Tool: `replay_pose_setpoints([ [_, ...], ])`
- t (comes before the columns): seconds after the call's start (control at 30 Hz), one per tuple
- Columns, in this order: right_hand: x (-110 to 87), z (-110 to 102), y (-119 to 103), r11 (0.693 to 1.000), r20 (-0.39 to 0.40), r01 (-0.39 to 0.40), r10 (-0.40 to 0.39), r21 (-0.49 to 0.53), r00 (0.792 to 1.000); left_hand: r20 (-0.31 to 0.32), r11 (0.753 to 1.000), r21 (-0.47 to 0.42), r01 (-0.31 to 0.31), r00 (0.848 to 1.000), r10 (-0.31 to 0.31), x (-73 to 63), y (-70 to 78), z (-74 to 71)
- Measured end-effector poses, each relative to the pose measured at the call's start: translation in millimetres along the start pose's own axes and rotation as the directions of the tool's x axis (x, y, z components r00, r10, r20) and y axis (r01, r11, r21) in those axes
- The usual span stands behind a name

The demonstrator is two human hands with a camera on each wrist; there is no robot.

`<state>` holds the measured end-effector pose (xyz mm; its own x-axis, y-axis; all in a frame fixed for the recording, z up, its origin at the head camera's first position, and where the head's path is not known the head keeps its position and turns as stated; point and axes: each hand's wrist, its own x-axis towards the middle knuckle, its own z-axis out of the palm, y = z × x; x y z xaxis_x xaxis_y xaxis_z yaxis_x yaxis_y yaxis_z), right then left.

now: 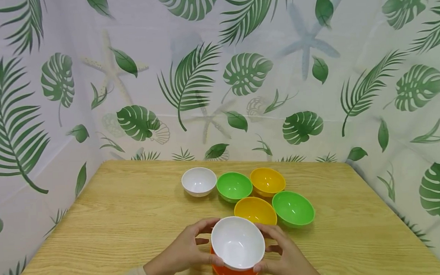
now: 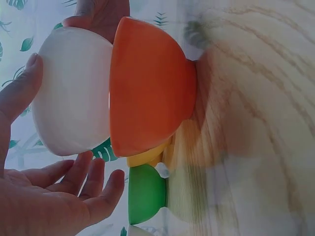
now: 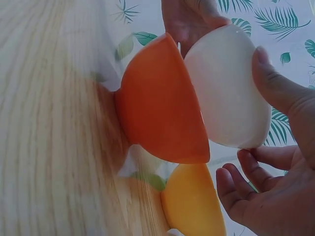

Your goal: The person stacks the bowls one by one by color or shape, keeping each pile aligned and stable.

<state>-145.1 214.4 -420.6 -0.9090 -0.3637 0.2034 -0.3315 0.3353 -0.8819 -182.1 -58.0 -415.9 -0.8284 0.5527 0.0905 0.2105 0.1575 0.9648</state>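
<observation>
Between both hands a white bowl (image 1: 238, 243) is held upright at the front of the table. My left hand (image 1: 189, 246) grips its left side, thumb low at the near side and fingers along the far side. On the opposite side my right hand (image 1: 283, 250) grips it the same way. Directly beneath is an orange bowl (image 1: 235, 273) standing on the table; in the left wrist view the white bowl (image 2: 74, 91) overlaps the rim of the orange bowl (image 2: 150, 88). The right wrist view shows the white bowl (image 3: 229, 88) partly down in the orange bowl (image 3: 160, 103).
Beyond the hands stand a yellow bowl (image 1: 255, 211), a green bowl (image 1: 293, 208), another yellow bowl (image 1: 268, 181), another green bowl (image 1: 234, 187) and a second white bowl (image 1: 199, 182), close together on the wooden table (image 1: 117, 222). A leaf-patterned cloth (image 1: 211, 85) hangs behind the table.
</observation>
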Motion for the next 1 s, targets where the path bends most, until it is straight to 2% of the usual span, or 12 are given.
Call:
replay_pose_setpoints([
  [0.1,-0.8,-0.6,1.7,0.999,0.015,0.015,-0.015,-0.033,1.0,0.004,0.999,0.041,-0.012,1.0,0.012,-1.3,-1.8,1.5],
  [0.2,-0.5,-1.3,2.0,0.999,0.032,-0.007,0.008,-0.054,0.999,0.01,0.997,0.072,-0.012,1.0,0.012,-2.6,-2.6,2.1],
  [0.33,-0.4,-3.6,1.5,0.992,0.048,0.03,-0.025,-0.12,0.999,0.016,0.992,0.129,-0.011,1.0,0.009,-4.3,-2.3,3.6],
  [0.43,-0.4,-6.1,0.0,0.98,0.069,0.091,-0.08,-0.174,0.994,0.017,0.985,0.169,-0.024,1.0,0.022,-5.3,-2.1,4.9],
  [0.73,0.5,-8.0,0.8,0.972,0.132,0.073,-0.044,-0.221,0.99,0.018,0.973,0.226,-0.043,0.999,0.04,-5.9,-3.6,5.8],
  [1.0,1.5,-5.3,4.5,0.962,0.141,0.049,-0.01,-0.27,0.99,0.029,0.97,0.244,-0.021,0.999,0.014,-6.8,-7.8,7.1],
])
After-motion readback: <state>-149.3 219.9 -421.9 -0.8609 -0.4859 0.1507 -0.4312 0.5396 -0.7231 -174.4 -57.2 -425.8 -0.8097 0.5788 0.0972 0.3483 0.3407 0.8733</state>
